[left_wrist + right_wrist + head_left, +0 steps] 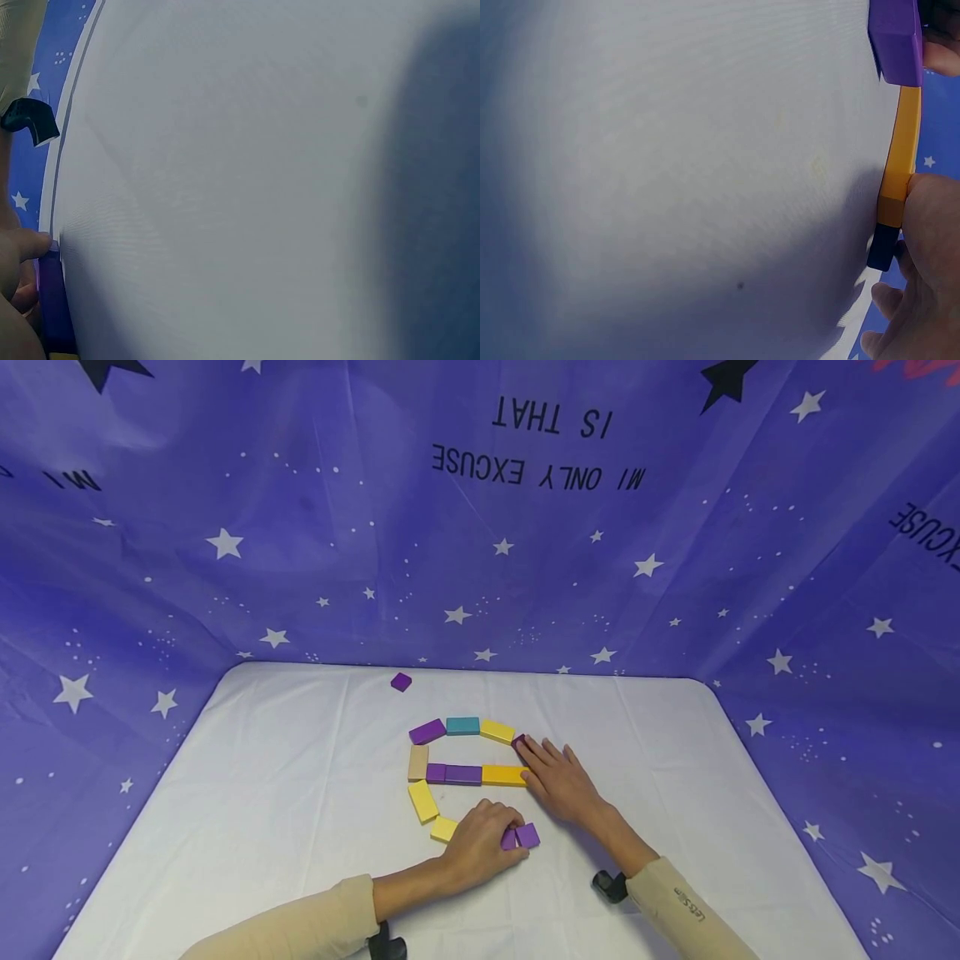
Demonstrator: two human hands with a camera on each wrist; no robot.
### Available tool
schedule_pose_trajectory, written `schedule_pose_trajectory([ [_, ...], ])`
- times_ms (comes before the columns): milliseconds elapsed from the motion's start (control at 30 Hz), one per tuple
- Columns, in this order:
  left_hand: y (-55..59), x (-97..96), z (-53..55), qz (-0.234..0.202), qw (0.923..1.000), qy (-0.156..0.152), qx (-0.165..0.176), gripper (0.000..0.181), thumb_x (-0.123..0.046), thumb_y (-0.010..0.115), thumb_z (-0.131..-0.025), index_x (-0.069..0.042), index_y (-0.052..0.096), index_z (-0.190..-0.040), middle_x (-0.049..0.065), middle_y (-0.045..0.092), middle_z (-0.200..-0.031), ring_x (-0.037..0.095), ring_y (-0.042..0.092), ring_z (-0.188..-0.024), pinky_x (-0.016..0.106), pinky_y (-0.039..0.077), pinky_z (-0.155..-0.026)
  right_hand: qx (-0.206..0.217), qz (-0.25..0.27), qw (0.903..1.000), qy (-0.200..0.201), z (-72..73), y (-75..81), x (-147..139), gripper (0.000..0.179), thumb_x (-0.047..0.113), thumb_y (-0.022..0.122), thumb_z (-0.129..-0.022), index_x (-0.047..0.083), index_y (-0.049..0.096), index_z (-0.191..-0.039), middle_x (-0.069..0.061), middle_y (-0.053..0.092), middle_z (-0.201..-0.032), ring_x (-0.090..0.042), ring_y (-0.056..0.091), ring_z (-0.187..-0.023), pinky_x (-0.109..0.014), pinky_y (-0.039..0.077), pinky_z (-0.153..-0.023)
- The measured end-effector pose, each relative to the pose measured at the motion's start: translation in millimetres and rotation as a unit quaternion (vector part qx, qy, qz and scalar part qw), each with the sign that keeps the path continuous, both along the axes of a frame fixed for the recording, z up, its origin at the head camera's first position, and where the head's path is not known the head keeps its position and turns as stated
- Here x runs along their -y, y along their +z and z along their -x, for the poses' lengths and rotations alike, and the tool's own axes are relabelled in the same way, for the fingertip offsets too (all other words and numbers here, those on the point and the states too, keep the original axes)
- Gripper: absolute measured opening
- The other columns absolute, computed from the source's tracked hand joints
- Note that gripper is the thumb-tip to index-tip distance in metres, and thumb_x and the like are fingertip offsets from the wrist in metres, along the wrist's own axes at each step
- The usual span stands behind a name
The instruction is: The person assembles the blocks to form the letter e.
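Wooden blocks lie on the white table in a curved outline with a straight row across it. My left hand is at the lower curve, thumb and curled fingers on either side of a purple block. Touching that block is another purple block. My right hand lies over the right side with its fingers extended. Its fingertips touch a dark purple block, and its thumb side is at the orange block, partly covering its end. In the right wrist view the orange block meets a dark block.
The outline also has a purple block, a teal block, yellow blocks and a tan block. Purple blocks continue the middle row. A loose purple block lies near the far edge. A blue star-printed cloth surrounds the table.
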State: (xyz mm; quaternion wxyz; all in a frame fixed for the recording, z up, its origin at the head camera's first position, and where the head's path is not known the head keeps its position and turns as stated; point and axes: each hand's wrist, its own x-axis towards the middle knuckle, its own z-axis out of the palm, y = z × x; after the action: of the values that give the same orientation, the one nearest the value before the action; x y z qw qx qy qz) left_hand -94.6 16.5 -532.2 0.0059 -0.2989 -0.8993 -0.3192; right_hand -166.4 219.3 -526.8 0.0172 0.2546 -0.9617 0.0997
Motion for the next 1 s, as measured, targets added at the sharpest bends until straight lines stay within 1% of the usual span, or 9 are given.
schedule_pose_trajectory([
  [333, 3.2, 0.7, 1.5, 0.001, 1.0, -0.004, 0.001, 0.035, -0.034, 0.083, -0.082, -0.013, 0.07, -0.106, -0.006, 0.065, -0.096, 0.008, 0.05, -0.087, 0.021, 0.045, -0.077, -0.007, 0.01, 0.9999, 0.002, 0.8, 0.0, 0.3, 0.054, 0.03, 0.051, -0.105, 0.011, 0.039, -0.154, -0.011, 0.037, -0.157, -0.042, 0.036, -0.14, -0.068, 0.022, -0.109],
  [467, 6.4, 2.8, 3.9, -0.028, 0.9996, 0.004, 0.004, 0.036, -0.034, 0.082, -0.083, -0.011, 0.069, -0.107, -0.005, 0.063, -0.094, 0.008, 0.053, -0.088, 0.021, 0.048, -0.077, -0.008, 0.009, 0.9999, 0.003, 0.4, 0.6, 0.0, 0.053, 0.03, 0.051, -0.105, 0.011, 0.04, -0.154, -0.011, 0.038, -0.156, -0.042, 0.036, -0.139, -0.068, 0.023, -0.109],
  [600, 10.1, 8.5, 11.2, -0.056, 0.9981, 0.024, 0.012, 0.033, -0.032, 0.079, -0.086, -0.009, 0.068, -0.108, -0.004, 0.063, -0.095, 0.01, 0.056, -0.091, 0.025, 0.051, -0.079, -0.002, 0.007, 1.0, 0.002, 0.5, 0.9, -0.1, 0.054, 0.031, 0.05, -0.105, 0.012, 0.039, -0.154, -0.01, 0.037, -0.157, -0.042, 0.036, -0.14, -0.068, 0.022, -0.11],
  [700, 14.0, 17.3, 20.4, -0.076, 0.9962, 0.041, 0.016, 0.03, -0.028, 0.077, -0.089, -0.007, 0.067, -0.11, -0.001, 0.064, -0.098, 0.014, 0.058, -0.092, 0.03, 0.052, -0.081, 0.005, 0.005, 1.0, 0.002, 0.7, 1.1, 0.1, 0.054, 0.031, 0.05, -0.105, 0.012, 0.039, -0.154, -0.01, 0.036, -0.157, -0.041, 0.035, -0.14, -0.068, 0.022, -0.11],
  [767, 16.8, 25.3, 28.6, -0.091, 0.9942, 0.055, 0.013, 0.029, -0.025, 0.076, -0.09, -0.006, 0.067, -0.111, 0.001, 0.065, -0.1, 0.016, 0.059, -0.093, 0.033, 0.052, -0.082, 0.008, 0.002, 1.0, 0.001, 0.9, 1.0, 0.0, 0.054, 0.032, 0.049, -0.105, 0.013, 0.039, -0.154, -0.009, 0.036, -0.157, -0.041, 0.035, -0.14, -0.067, 0.022, -0.11],
  [867, 20.1, 40.0, 44.1, -0.115, 0.9898, 0.084, 0.009, 0.029, -0.022, 0.076, -0.09, -0.004, 0.068, -0.111, 0.004, 0.066, -0.101, 0.02, 0.06, -0.094, 0.036, 0.052, -0.084, 0.013, -0.004, 0.9999, -0.001, 1.2, 0.4, 0.0, 0.054, 0.034, 0.047, -0.106, 0.014, 0.037, -0.155, -0.008, 0.034, -0.158, -0.04, 0.034, -0.141, -0.066, 0.021, -0.111],
  [1000, 23.6, 65.2, 68.9, -0.15, 0.9799, 0.132, 0.008, 0.03, -0.017, 0.076, -0.089, 0.0, 0.067, -0.112, 0.011, 0.067, -0.102, 0.026, 0.062, -0.096, 0.042, 0.051, -0.086, 0.021, -0.004, 0.9998, -0.003, 1.1, 0.3, -0.4, 0.054, 0.035, 0.044, -0.107, 0.016, 0.035, -0.156, -0.007, 0.032, -0.159, -0.039, 0.032, -0.143, -0.065, 0.019, -0.112],
])
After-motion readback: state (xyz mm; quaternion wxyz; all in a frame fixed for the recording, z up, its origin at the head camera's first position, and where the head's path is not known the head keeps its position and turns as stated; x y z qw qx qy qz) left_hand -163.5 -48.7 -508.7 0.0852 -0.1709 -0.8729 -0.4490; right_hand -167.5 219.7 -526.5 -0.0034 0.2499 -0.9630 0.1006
